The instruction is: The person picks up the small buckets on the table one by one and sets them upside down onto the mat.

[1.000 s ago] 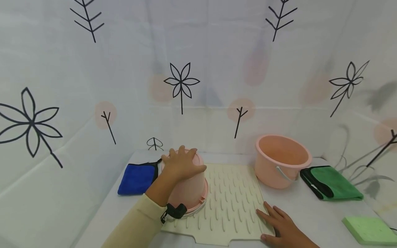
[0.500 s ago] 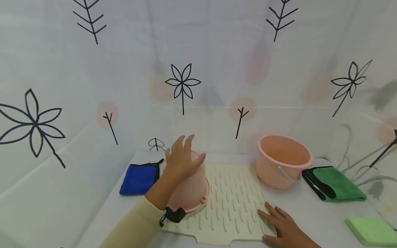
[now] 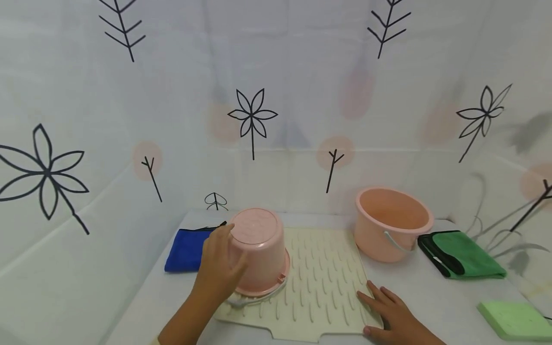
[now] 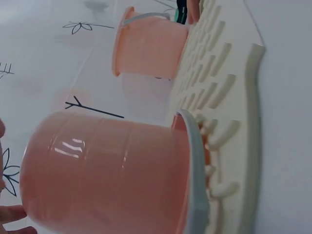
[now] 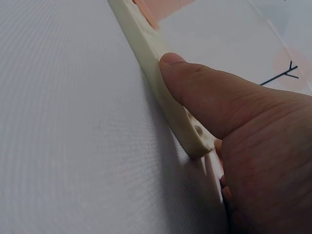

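Note:
A pink bucket [image 3: 264, 256] stands upside down on the left part of a cream ridged draining mat [image 3: 321, 282]. Its grey handle [image 4: 197, 180] lies round the rim, close over the ridges. My left hand [image 3: 219, 263] is at the bucket's left side, fingers loosely bent and fingertips near the upturned base. In the left wrist view those fingertips [image 4: 13, 213] show right by the base. My right hand [image 3: 394, 314] rests on the mat's front right corner with spread fingers. The right wrist view shows its thumb [image 5: 195, 80] lying along the mat's edge.
A second pink bucket [image 3: 384, 239] stands upright at the back right. Beside it lies a folded green cloth [image 3: 467, 254], with a light green sponge [image 3: 515, 320] nearer the front. A blue cloth [image 3: 185, 251] lies at the left. A patterned white sheet [image 3: 293, 120] hangs behind.
My left hand has come off the top of the upturned bucket and moved down toward me along its left side. The right hand and the bucket have stayed in place.

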`<state>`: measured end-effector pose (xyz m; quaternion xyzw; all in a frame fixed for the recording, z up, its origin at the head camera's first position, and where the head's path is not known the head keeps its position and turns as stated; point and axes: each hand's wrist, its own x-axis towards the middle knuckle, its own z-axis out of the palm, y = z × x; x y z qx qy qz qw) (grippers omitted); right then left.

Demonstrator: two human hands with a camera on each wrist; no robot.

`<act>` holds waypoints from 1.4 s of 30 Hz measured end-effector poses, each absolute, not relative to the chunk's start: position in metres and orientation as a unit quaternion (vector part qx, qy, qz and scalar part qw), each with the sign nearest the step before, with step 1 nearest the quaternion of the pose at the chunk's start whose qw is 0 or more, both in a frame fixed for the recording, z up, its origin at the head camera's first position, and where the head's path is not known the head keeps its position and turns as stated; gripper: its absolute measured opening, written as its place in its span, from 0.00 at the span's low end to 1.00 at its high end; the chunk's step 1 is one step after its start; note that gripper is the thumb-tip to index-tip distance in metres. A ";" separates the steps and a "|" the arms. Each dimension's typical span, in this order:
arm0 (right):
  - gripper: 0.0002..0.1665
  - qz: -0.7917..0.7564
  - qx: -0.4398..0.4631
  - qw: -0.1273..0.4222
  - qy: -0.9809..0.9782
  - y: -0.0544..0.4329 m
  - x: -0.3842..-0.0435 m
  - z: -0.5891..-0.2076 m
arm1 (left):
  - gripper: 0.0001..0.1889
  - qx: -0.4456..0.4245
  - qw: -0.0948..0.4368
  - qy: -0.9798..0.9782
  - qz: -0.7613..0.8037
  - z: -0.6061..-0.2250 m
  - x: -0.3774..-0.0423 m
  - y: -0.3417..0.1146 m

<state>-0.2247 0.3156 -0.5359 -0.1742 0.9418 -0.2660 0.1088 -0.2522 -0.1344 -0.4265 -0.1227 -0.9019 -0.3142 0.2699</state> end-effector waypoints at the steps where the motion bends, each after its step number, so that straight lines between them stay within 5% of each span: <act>1: 0.50 -0.266 -0.169 0.111 0.942 0.315 -0.225 -0.536 | 0.38 -0.118 0.250 -0.910 -0.307 -0.433 -0.247 -0.141; 8: 0.50 -0.266 -0.178 0.103 0.942 0.312 -0.223 -0.534 | 0.47 -0.059 0.099 -0.949 -0.295 -0.473 -0.219 -0.186; 16: 0.50 -0.269 -0.168 0.116 0.941 0.312 -0.223 -0.532 | 0.60 -0.130 0.047 -0.953 -0.270 -0.511 -0.216 -0.202; 23: 0.51 -0.269 -0.160 0.117 0.942 0.312 -0.223 -0.534 | 0.59 -0.112 -0.035 -0.959 -0.259 -0.515 -0.214 -0.203; 42: 0.51 -0.268 -0.152 0.112 0.945 0.312 -0.221 -0.530 | 0.46 -0.108 -0.007 -0.966 -0.234 -0.524 -0.216 -0.205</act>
